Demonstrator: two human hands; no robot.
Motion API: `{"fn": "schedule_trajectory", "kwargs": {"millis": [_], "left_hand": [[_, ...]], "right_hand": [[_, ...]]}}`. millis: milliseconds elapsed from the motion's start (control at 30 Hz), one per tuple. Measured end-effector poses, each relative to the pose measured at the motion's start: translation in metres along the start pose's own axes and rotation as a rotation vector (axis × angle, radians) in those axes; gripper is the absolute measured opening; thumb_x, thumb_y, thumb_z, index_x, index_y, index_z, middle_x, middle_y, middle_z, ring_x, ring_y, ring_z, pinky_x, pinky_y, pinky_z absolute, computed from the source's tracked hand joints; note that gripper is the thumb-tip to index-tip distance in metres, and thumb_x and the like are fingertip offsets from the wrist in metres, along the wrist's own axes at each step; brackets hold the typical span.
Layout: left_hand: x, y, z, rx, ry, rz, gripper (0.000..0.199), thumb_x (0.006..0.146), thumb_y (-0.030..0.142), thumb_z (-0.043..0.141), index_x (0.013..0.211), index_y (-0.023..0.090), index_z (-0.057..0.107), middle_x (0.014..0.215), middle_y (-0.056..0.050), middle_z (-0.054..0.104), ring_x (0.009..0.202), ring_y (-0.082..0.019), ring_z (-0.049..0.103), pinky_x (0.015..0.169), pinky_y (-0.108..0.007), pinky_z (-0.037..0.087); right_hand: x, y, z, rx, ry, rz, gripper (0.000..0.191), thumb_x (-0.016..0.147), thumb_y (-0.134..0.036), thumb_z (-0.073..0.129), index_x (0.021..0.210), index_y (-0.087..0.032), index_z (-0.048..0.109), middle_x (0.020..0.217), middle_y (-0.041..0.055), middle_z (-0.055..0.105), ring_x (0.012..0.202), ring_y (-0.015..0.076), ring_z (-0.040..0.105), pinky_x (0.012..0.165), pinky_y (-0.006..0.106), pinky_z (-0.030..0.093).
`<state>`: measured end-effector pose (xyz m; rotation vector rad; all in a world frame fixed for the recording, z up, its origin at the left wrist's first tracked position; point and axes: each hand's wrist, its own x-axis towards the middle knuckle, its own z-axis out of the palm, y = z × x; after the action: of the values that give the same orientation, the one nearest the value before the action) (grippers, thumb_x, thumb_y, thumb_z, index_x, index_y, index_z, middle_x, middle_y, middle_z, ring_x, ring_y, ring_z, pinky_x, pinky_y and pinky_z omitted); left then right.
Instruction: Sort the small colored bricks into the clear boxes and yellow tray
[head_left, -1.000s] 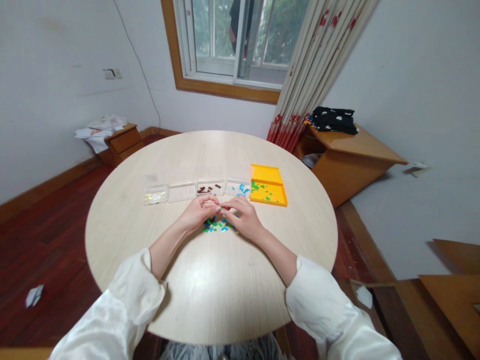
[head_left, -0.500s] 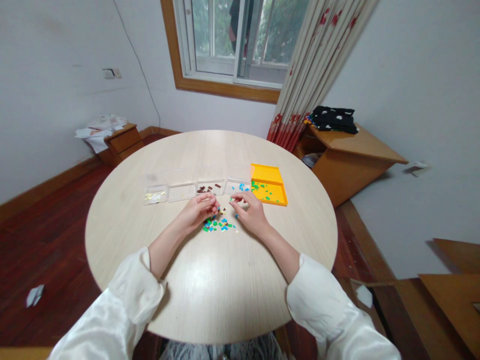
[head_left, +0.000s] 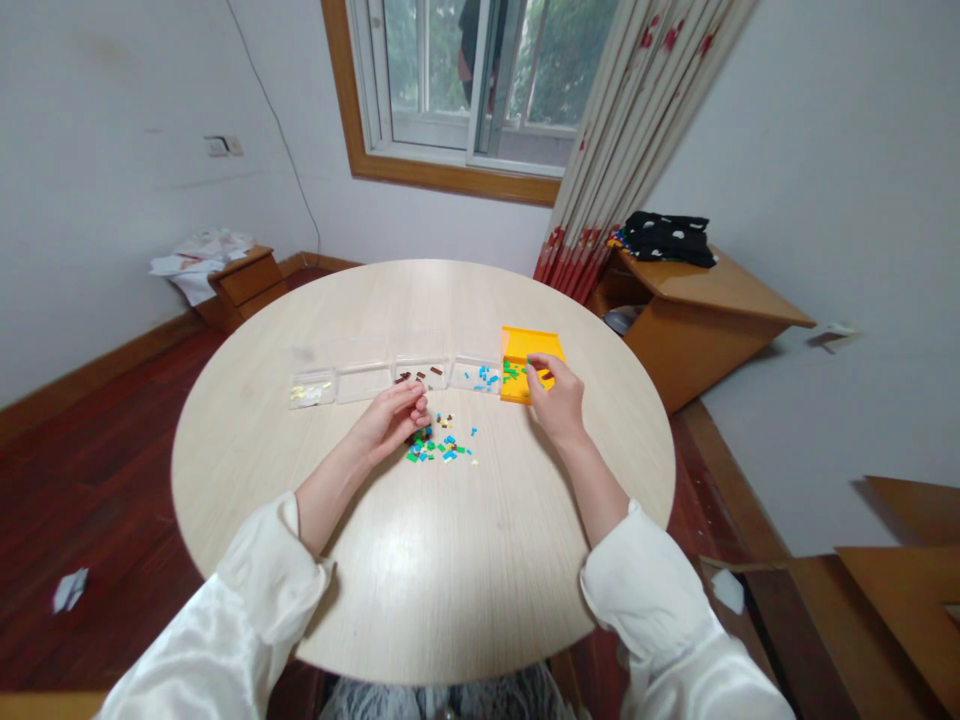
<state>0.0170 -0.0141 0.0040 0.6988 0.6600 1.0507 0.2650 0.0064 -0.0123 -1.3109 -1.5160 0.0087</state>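
My right hand [head_left: 559, 398] is over the yellow box [head_left: 535, 341], thumb and forefinger pinched on a small green brick [head_left: 529, 363]. Several green bricks [head_left: 511, 372] lie in that box, partly hidden by my fingers. My left hand [head_left: 390, 415] hovers with curled fingers at the left side of a loose pile of small blue, green, brown and cream bricks [head_left: 439, 447]. Whatever its fingers hold is too small to make out. Part of the pile sits behind and under this hand.
Left of the yellow box runs a row of clear boxes: one with blue bricks [head_left: 484, 378], one with brown bricks [head_left: 420, 376], a clear box [head_left: 364, 382] and one with cream bricks [head_left: 309, 390]. All stand on the round table [head_left: 450, 560]. A window and curtain [head_left: 622, 130] are beyond.
My right hand has moved right and away from me, from beside the pile to over the yellow box, with the green brick in its pinch. My left hand has shifted slightly left.
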Motion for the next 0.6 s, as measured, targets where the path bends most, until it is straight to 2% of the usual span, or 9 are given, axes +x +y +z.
{"fn": "schedule_trajectory", "kwargs": {"millis": [300, 600], "left_hand": [[0.0012, 0.0000, -0.0013, -0.039, 0.006, 0.002, 0.016, 0.071, 0.012, 0.065, 0.063, 0.013, 0.051, 0.051, 0.003, 0.045, 0.045, -0.005, 0.037, 0.046, -0.017, 0.031], [-0.0001, 0.0034, 0.0020, -0.083, -0.008, -0.019, 0.018, 0.071, 0.011, 0.064, 0.062, 0.014, 0.049, 0.047, 0.005, 0.040, 0.043, -0.004, 0.035, 0.045, -0.017, 0.030]], "right_hand": [[0.0021, 0.0079, -0.0078, -0.198, 0.044, -0.006, 0.023, 0.081, -0.021, 0.048, 0.098, -0.017, 0.063, 0.094, 0.0114, 0.064, 0.091, 0.0248, 0.053, 0.084, 0.043, 0.042], [0.0010, 0.0011, -0.0068, -0.123, 0.033, -0.018, 0.023, 0.081, -0.019, 0.047, 0.098, -0.018, 0.062, 0.093, 0.0105, 0.061, 0.091, 0.0244, 0.052, 0.083, 0.043, 0.043]]}}
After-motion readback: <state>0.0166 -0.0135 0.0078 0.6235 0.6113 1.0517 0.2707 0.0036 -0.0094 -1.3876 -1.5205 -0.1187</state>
